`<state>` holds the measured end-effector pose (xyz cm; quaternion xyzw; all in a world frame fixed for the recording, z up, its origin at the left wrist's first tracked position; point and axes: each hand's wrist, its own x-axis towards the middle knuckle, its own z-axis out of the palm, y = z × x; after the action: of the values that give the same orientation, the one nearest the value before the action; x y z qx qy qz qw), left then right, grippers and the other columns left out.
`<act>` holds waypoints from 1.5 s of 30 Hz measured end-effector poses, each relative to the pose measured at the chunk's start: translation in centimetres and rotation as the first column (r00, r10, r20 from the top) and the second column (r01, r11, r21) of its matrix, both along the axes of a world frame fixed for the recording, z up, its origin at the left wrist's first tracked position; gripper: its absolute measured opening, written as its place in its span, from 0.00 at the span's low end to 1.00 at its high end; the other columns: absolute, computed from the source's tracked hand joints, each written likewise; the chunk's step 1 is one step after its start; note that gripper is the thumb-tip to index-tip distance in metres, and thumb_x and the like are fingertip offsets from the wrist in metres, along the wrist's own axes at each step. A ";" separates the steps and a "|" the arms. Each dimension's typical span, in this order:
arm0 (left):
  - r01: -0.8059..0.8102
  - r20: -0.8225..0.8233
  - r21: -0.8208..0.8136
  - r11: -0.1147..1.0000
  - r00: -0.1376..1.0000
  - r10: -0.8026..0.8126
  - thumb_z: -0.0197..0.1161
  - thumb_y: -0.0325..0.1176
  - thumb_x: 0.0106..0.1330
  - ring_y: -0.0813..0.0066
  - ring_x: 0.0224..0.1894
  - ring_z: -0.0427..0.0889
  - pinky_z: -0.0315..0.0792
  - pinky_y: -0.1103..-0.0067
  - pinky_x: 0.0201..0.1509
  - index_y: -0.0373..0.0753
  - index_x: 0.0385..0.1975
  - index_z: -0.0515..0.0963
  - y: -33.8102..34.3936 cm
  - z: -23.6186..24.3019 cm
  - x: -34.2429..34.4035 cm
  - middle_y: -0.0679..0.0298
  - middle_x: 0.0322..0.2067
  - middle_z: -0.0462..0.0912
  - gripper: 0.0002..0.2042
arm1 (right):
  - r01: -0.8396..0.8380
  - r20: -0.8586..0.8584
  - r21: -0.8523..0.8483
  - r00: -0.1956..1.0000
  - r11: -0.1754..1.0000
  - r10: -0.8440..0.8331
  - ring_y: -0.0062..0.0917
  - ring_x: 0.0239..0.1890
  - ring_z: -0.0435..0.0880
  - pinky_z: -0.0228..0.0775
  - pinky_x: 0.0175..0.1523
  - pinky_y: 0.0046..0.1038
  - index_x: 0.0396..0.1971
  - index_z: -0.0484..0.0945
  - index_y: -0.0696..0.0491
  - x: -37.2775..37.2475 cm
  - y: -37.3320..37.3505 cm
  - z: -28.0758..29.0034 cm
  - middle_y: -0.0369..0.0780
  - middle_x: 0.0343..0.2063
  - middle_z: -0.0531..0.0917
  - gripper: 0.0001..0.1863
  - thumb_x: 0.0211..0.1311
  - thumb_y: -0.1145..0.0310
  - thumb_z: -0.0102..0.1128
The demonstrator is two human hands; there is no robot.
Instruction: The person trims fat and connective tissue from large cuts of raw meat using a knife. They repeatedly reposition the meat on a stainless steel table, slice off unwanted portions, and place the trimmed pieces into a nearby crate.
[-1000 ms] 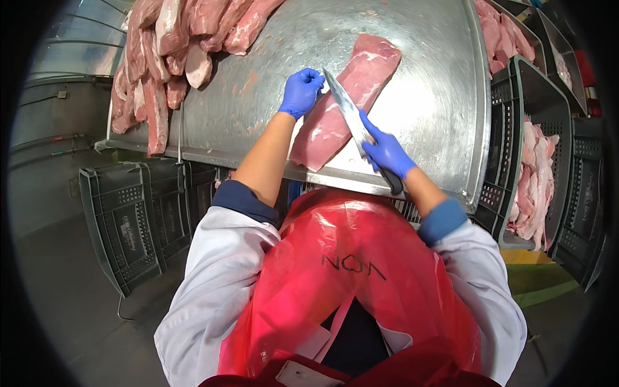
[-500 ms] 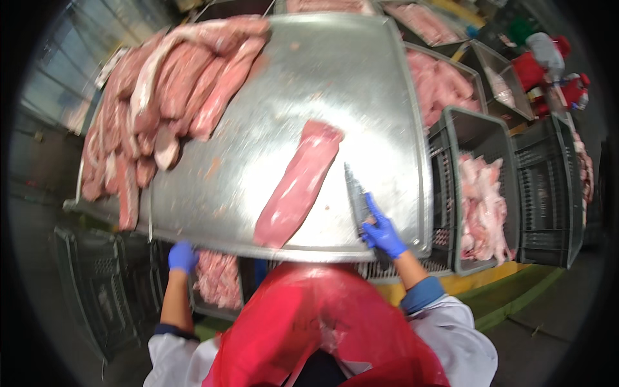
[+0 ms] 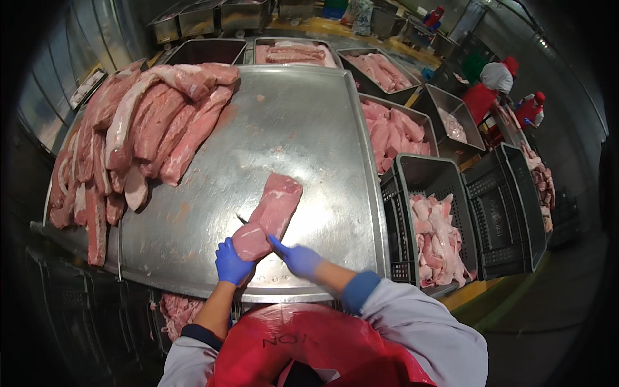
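Both sets of fingers clamped: left hand [image 3: 231, 263] on meat [image 3: 251, 242], right hand [image 3: 300, 259] on knife [image 3: 242, 219].
Should meat slip, we risk cuts.

By the near edge of the desk [image 3: 322, 122], your left hand [image 3: 231, 263] holds pink meat [image 3: 251, 242], your right hand [image 3: 300, 259] a knife [image 3: 242, 219]; strips [image 3: 151, 126] lie heaped toward the left edge.

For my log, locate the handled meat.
In the head view, the meat lies on the table, left of picture centre, its near end between the left hand and right hand.

Pink meat slab [image 3: 278, 203] lies slantwise, cut face [image 3: 252, 241] showing.
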<state>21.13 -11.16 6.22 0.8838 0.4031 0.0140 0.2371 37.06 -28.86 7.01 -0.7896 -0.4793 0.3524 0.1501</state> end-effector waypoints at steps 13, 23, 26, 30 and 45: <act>-0.057 0.266 -0.583 0.810 0.929 0.257 0.68 0.35 0.49 0.52 0.53 0.80 0.76 0.63 0.56 0.38 0.57 0.67 8.2 -4.0 -2.4 0.49 0.51 0.77 0.32 | 0.051 -0.050 0.023 0.997 0.998 -0.050 0.48 0.33 0.86 0.78 0.44 0.45 0.78 0.39 0.28 -2.2 -0.9 -3.9 0.57 0.35 0.84 0.47 0.64 0.74 0.48; 0.495 0.576 -0.817 0.297 0.734 0.360 0.65 0.35 0.61 0.60 0.58 0.79 0.73 0.68 0.64 0.31 0.67 0.65 9.3 9.1 11.4 0.54 0.58 0.77 0.34 | 0.307 -0.327 0.143 0.912 0.941 -0.248 0.43 0.38 0.88 0.75 0.51 0.37 0.78 0.40 0.32 -1.0 -17.2 -3.7 0.56 0.38 0.85 0.45 0.69 0.62 0.56; 0.592 0.672 -0.701 0.397 0.735 0.090 0.62 0.49 0.69 0.67 0.52 0.80 0.75 0.73 0.57 0.34 0.56 0.75 3.2 25.4 30.0 0.54 0.52 0.81 0.26 | 0.439 -0.293 0.078 0.868 0.895 -0.400 0.42 0.39 0.88 0.75 0.51 0.35 0.78 0.42 0.33 0.4 -19.8 -5.4 0.54 0.40 0.86 0.44 0.68 0.64 0.56; 0.475 0.659 -0.560 0.679 0.752 0.018 0.69 0.60 0.60 0.57 0.56 0.78 0.73 0.69 0.59 0.30 0.60 0.69 1.0 31.0 41.4 0.47 0.56 0.77 0.40 | 0.496 -0.259 0.184 0.858 0.849 -0.445 0.33 0.30 0.83 0.75 0.45 0.32 0.79 0.41 0.37 1.6 -21.6 -4.3 0.47 0.29 0.83 0.45 0.68 0.67 0.56; 0.157 0.195 -0.817 0.555 0.981 0.010 0.75 0.39 0.47 0.56 0.56 0.80 0.75 0.67 0.61 0.32 0.64 0.67 8.8 -4.0 14.8 0.53 0.55 0.78 0.42 | 0.727 -0.464 -0.058 0.588 0.684 -0.663 0.18 0.21 0.78 0.75 0.31 0.27 0.78 0.42 0.29 3.6 -22.4 -1.6 0.36 0.19 0.80 0.47 0.66 0.72 0.56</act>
<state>35.93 -2.31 2.18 0.6795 0.3021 -0.1089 0.6597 40.66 -51.28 5.39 -0.7972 -0.1066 0.4034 0.4363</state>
